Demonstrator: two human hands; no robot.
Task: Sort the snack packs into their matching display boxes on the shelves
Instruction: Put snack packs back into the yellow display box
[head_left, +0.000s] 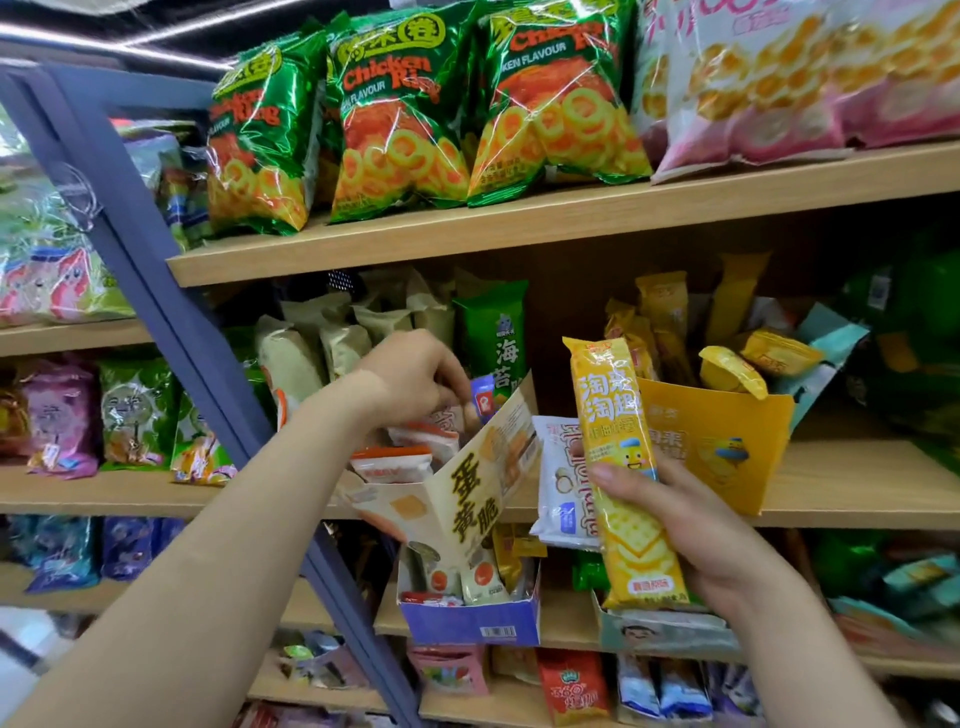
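My right hand (691, 525) grips a long yellow cracker pack (621, 467) upright, with a white pack (563, 483) behind it in the same hand. Just behind stands a yellow display box (722, 441) holding yellow packs on the middle shelf. My left hand (415, 379) reaches into a cream display box (467, 488) with orange-and-white packs (392, 462); its fingers curl down onto a pack inside, fingertips hidden. A tall green seaweed pack (493, 338) stands behind the cream box.
Green chicken-ring bags (400, 114) and pink bags (779, 78) fill the top shelf. A blue box (470, 618) with small packs sits on the shelf below. A blue slanted frame post (171, 312) runs left of my left arm. More snacks line the lower shelves.
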